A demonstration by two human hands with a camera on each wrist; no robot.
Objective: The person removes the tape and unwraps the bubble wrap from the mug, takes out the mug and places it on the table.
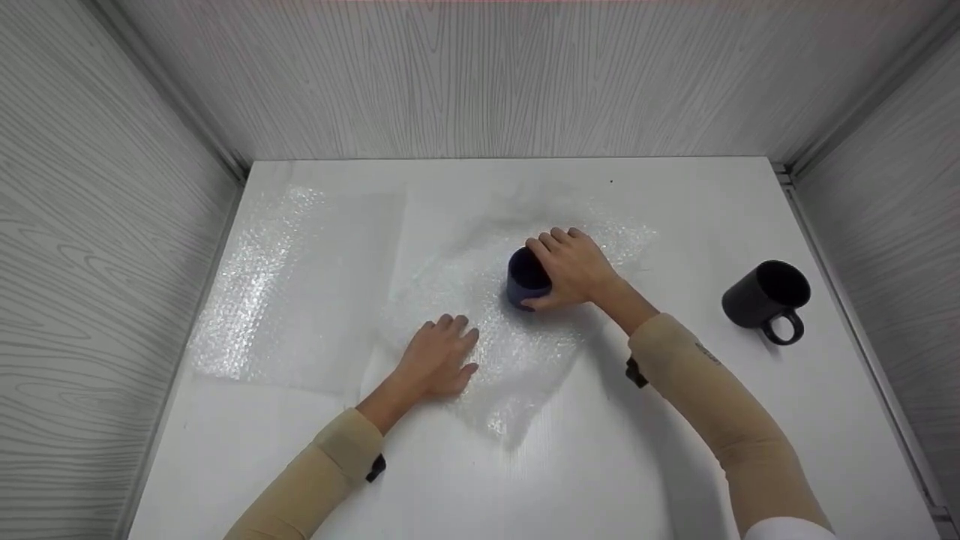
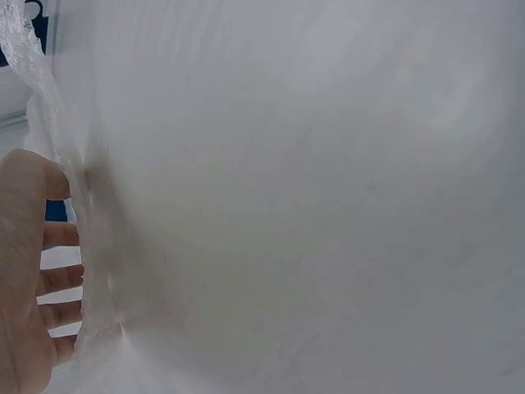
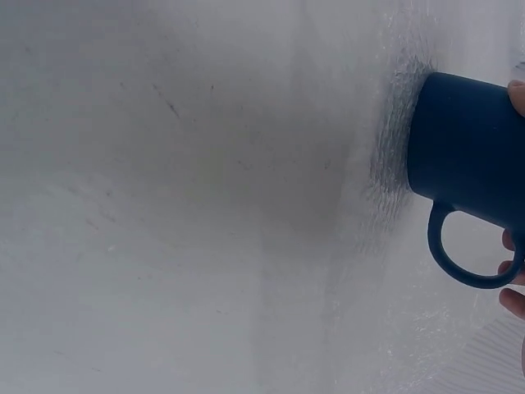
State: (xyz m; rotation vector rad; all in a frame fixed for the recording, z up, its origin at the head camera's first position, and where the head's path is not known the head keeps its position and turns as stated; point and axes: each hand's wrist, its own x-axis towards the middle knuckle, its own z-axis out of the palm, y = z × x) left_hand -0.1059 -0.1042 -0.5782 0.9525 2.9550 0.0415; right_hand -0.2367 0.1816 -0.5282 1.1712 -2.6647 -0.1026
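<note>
A dark blue mug stands on a sheet of bubble wrap near the middle of the table. My right hand grips it by the top, thumb on the near side and fingers over the far rim. The right wrist view shows the blue mug with its handle and a few fingertips. My left hand rests on the left part of the same sheet, fingers spread. In the left wrist view, the left hand touches the wrap, and a bit of blue shows between thumb and fingers.
Another bubble wrap sheet lies flat on the left of the table, meeting the first one's edge. A black mug lies tilted at the right, its handle toward me. Grey wood-grain panels wall the back and both sides.
</note>
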